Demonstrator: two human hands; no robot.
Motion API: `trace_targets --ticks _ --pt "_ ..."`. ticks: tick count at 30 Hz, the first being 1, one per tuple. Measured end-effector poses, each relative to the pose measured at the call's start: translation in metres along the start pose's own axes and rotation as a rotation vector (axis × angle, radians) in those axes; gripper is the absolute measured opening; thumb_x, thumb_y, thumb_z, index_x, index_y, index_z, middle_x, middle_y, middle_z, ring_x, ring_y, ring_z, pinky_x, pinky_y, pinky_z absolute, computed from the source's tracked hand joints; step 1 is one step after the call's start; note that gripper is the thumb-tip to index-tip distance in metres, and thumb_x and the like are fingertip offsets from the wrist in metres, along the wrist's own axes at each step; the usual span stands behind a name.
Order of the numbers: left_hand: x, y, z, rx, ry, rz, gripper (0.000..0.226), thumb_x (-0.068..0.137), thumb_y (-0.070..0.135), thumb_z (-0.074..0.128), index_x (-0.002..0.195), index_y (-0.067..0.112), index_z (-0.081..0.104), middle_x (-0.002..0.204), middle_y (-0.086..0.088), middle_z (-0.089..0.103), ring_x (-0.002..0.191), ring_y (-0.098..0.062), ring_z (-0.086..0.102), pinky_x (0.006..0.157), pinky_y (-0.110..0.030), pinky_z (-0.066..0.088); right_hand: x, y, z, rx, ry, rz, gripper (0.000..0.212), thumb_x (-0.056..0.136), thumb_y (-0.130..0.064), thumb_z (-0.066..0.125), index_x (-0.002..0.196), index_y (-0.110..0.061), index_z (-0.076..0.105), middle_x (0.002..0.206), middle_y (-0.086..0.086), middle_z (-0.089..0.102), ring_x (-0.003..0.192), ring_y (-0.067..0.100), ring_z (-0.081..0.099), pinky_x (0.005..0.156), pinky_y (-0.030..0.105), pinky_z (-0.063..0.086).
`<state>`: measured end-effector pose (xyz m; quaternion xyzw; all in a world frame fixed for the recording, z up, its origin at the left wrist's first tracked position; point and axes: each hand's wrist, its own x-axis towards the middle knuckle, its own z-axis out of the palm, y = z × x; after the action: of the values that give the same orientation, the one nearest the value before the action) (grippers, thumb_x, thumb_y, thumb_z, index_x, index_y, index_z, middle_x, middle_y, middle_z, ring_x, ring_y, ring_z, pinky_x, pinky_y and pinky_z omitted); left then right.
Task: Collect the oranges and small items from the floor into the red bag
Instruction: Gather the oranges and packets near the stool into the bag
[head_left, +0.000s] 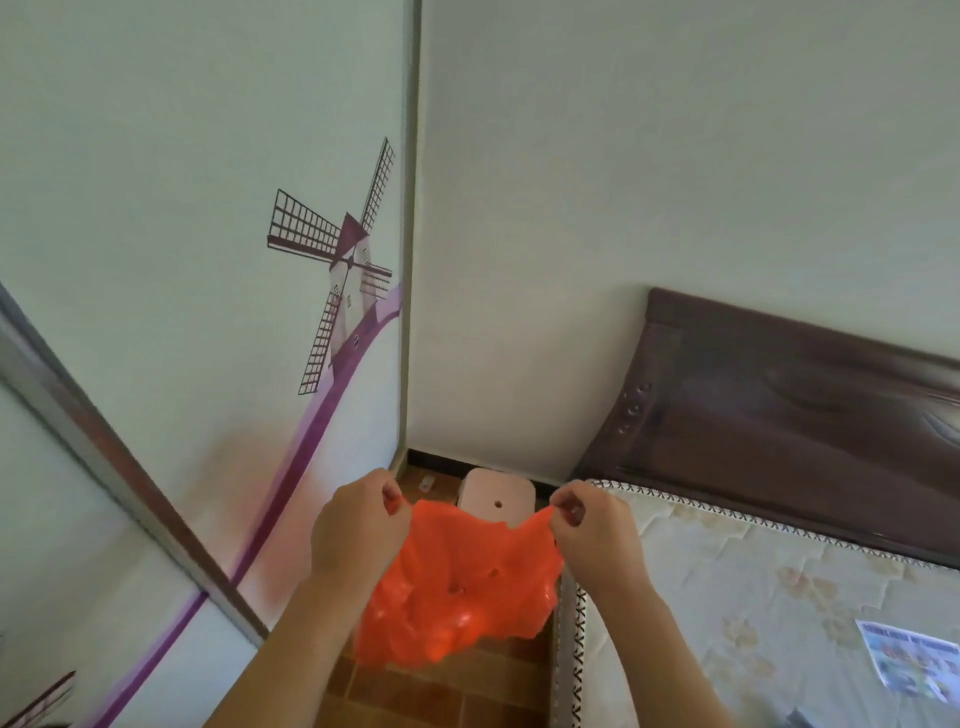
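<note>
Thin red plastic bag, held above the brown tiled floor: left hand and right hand each pinch its top edge, stretching the mouth. Rounded bulges suggest contents; no oranges remain visible, so collection seems largely complete.

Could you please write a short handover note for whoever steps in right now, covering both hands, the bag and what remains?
Left hand pinches the left top edge of the red bag; right hand pinches the right top edge. The bag hangs between them, stretched open above the brick floor, beside the mattress.
Done: the bag bulges low down, so it seems to hold things already; I cannot tell what.
Left: no oranges show on the visible floor. One small clear item lies by the wall near the stool; check it, then the rest of the floor.
</note>
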<state>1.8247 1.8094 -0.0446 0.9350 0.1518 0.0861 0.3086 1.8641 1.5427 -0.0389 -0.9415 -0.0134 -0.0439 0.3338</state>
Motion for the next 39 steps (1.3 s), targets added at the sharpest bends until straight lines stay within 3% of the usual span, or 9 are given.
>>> trace_targets --ticks 5,9,11,16,22,26,31,35,39 --pt "0.038 0.002 0.019 0.054 0.016 -0.05 0.013 0.09 0.031 0.074 0.086 0.033 0.062 0.072 0.016 0.063 0.066 -0.003 0.061 0.064 -0.024 0.057 0.066 0.012 0.024 0.058 -0.076 -0.008 0.019 0.081 -0.009 0.069 0.088 -0.026 0.074 0.08 -0.013 0.07 0.077 0.004 0.065 0.072 0.028 0.055" --pt "0.054 -0.008 0.033 0.075 0.008 -0.097 0.009 0.09 0.03 0.073 0.087 0.031 0.064 0.072 0.017 0.062 0.065 0.001 0.058 0.059 -0.014 0.047 0.09 0.018 0.047 0.036 -0.124 -0.037 0.02 0.081 -0.008 0.07 0.088 -0.026 0.074 0.082 -0.014 0.069 0.077 -0.004 0.061 0.065 0.005 0.041" --pt "0.06 -0.018 0.042 0.077 -0.008 -0.112 0.011 0.09 0.03 0.073 0.086 0.031 0.063 0.071 0.017 0.061 0.063 0.002 0.057 0.06 -0.011 0.044 0.096 0.019 0.058 0.024 -0.156 -0.016 0.019 0.083 -0.009 0.07 0.09 -0.026 0.075 0.085 -0.012 0.069 0.074 -0.007 0.06 0.063 0.002 0.04" --pt "0.078 -0.051 0.065 0.059 -0.071 -0.149 0.022 0.091 0.03 0.074 0.079 0.034 0.055 0.065 0.014 0.058 0.059 0.0 0.058 0.058 -0.014 0.044 0.097 0.024 0.093 0.008 -0.234 0.01 0.02 0.085 -0.01 0.07 0.091 -0.03 0.071 0.08 -0.016 0.067 0.077 -0.003 0.062 0.066 0.016 0.051" --pt "0.105 -0.099 0.108 0.052 -0.106 -0.169 0.024 0.093 0.029 0.071 0.08 0.034 0.051 0.067 0.015 0.057 0.061 0.0 0.055 0.056 -0.013 0.037 0.111 0.041 0.167 -0.044 -0.305 0.035 0.018 0.088 -0.015 0.068 0.093 -0.032 0.07 0.084 -0.017 0.065 0.078 0.0 0.06 0.069 0.02 0.053" --pt "0.128 -0.136 0.154 0.048 -0.146 -0.201 0.022 0.093 0.033 0.071 0.084 0.037 0.051 0.073 0.017 0.06 0.065 0.003 0.056 0.06 -0.012 0.04 0.129 0.065 0.22 -0.011 -0.352 0.054 0.017 0.091 -0.015 0.068 0.09 -0.032 0.066 0.082 -0.016 0.065 0.078 0.0 0.062 0.07 0.023 0.056" --pt "0.168 -0.181 0.237 0.05 -0.109 -0.214 0.027 0.091 0.033 0.073 0.082 0.039 0.049 0.071 0.017 0.059 0.063 0.001 0.057 0.058 -0.013 0.043 0.164 0.119 0.3 0.01 -0.394 0.097 0.019 0.093 -0.017 0.069 0.088 -0.035 0.064 0.082 -0.015 0.066 0.08 -0.002 0.063 0.074 0.027 0.059" --pt "0.195 -0.226 0.319 0.07 -0.098 -0.213 0.011 0.089 0.033 0.072 0.087 0.035 0.062 0.078 0.014 0.066 0.07 -0.004 0.063 0.063 -0.026 0.057 0.186 0.174 0.37 0.026 -0.449 0.132 0.015 0.095 -0.022 0.068 0.088 -0.035 0.064 0.085 -0.015 0.068 0.081 -0.002 0.065 0.076 0.025 0.059" --pt "0.211 -0.276 0.4 0.053 -0.086 -0.259 0.011 0.082 0.025 0.076 0.089 0.03 0.069 0.08 0.011 0.07 0.074 -0.014 0.067 0.063 -0.033 0.057 0.199 0.233 0.434 -0.034 -0.495 0.121 0.018 0.095 -0.019 0.067 0.085 -0.034 0.064 0.084 -0.012 0.066 0.081 -0.001 0.064 0.072 0.026 0.059"
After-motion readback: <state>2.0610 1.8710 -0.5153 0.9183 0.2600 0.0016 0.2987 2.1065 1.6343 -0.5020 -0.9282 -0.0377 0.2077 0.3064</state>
